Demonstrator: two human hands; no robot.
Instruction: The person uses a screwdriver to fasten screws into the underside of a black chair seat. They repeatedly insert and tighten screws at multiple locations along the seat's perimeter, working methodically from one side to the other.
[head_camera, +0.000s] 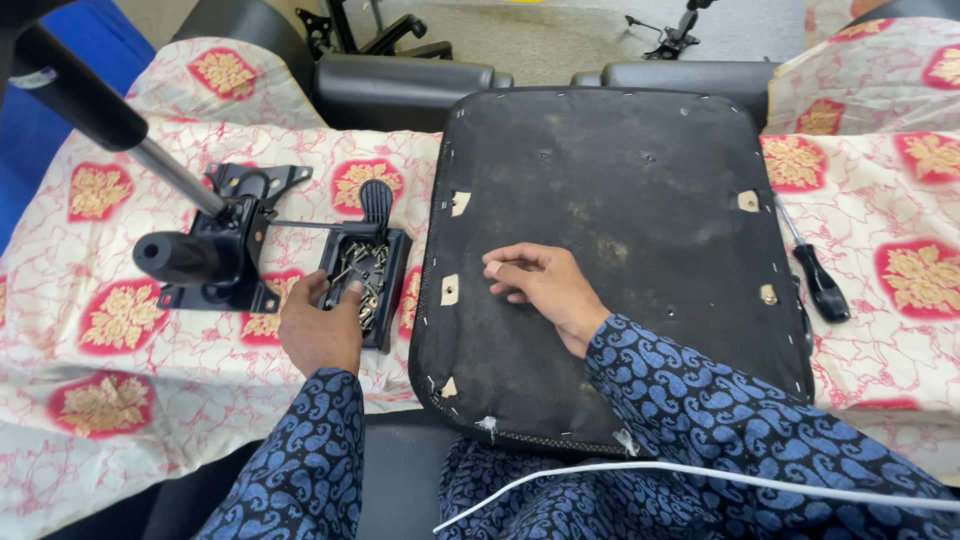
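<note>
Reaching into a small black tray (385, 262) of metal screws (365, 275), the left hand (320, 330) has its fingers curled over the tray's near left edge, fingertips among the loose hardware; whether it has pinched a screw I cannot tell. The tray is rectangular, shallow, hard plastic by its look, and the screws in it are short, bright and jumbled. A black ribbed lever (376, 203) stands at the tray's 12 o'clock.

At 3 o'clock from the tray lies a seat base (640, 200), a broad rounded-corner panel covered in dull, dusty black cloth stapled along its rim, with small pale tabs and a brass-coloured fitting on it. The right hand (545, 285) rests flat on the panel's left part, fingers loosely bent and pointing to 9 o'clock, gripping nothing.

At 9 o'clock from the tray sits a black steel mechanism (235, 245) with a plate, a thick round stub and a shiny gas cylinder (120, 125) slanting up to 10 o'clock. A black-handled screwdriver (820, 280) lies at 3 o'clock of the panel, just beside its edge. All rest on a cream cloth (120, 320) with red and gold floral squares.
</note>
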